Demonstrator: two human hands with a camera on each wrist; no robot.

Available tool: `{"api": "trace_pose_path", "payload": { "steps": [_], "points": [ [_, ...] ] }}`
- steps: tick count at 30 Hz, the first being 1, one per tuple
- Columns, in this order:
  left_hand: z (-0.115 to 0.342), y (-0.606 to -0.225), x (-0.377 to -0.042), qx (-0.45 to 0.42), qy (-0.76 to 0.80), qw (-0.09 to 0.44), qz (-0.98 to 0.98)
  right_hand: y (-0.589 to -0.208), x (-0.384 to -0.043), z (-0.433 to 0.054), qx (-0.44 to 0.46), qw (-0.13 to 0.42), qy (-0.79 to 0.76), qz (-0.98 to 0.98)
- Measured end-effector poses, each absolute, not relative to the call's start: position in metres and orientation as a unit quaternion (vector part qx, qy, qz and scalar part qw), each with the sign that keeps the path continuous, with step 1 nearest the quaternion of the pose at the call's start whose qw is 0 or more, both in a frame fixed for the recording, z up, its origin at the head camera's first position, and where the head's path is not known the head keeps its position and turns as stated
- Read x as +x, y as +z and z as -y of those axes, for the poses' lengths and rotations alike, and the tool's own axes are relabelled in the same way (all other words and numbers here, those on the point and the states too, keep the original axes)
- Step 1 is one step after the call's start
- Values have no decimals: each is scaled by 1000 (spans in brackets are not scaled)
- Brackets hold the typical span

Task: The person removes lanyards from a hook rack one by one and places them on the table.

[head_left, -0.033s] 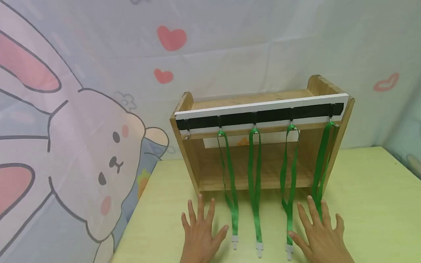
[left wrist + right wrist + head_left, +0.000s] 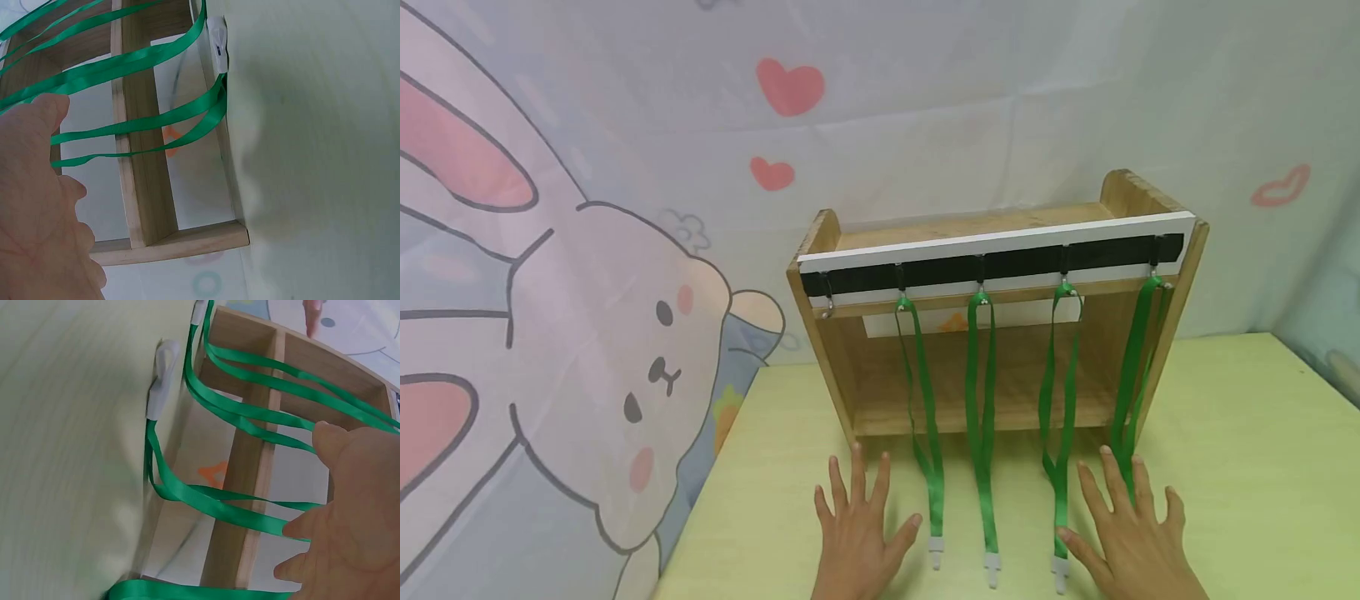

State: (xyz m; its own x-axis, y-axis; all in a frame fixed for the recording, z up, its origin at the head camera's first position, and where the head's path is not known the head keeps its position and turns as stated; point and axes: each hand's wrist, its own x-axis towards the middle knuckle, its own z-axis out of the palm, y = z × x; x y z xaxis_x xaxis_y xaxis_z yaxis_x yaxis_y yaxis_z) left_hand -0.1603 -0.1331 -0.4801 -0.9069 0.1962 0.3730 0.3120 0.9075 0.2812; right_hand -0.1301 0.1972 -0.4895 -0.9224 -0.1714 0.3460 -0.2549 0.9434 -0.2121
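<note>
Several green lanyards (image 2: 981,400) hang from metal hooks on a wooden rack (image 2: 985,367), their pale plastic clips (image 2: 992,567) lying toward the near side. My left hand (image 2: 857,537) has its fingers spread, left of the leftmost lanyard (image 2: 929,417), holding nothing. Fingers likewise spread, my right hand (image 2: 1127,542) is between the two right-hand lanyards in the head view and hides the lower end of the rightmost one (image 2: 1135,383). Whether it touches a lanyard I cannot tell. The leftmost hook (image 2: 828,300) bears no lanyard.
A white board with a black strip (image 2: 940,271) runs along the rack's upper front and carries the hooks. The rack stands on a pale yellow-green table (image 2: 1247,450). Behind is a cloth backdrop (image 2: 925,142) with a cartoon rabbit and pink hearts.
</note>
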Motion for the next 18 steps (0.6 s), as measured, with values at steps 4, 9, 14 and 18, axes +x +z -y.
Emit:
{"api": "trace_pose_path", "payload": {
  "steps": [4, 9, 14, 18],
  "points": [
    [132, -481, -161, -135, -170, 174, 961, -491, -130, -195, 109, 161, 130, 972],
    [131, -483, -162, -140, -175, 168, 960, -492, -131, -192, 108, 157, 129, 973],
    [130, -481, -163, -138, -182, 171, 958, -490, -134, -189, 103, 153, 129, 974],
    [129, -477, -165, -134, -200, 169, 956, -487, -135, -190, 101, 152, 135, 974]
  ]
}}
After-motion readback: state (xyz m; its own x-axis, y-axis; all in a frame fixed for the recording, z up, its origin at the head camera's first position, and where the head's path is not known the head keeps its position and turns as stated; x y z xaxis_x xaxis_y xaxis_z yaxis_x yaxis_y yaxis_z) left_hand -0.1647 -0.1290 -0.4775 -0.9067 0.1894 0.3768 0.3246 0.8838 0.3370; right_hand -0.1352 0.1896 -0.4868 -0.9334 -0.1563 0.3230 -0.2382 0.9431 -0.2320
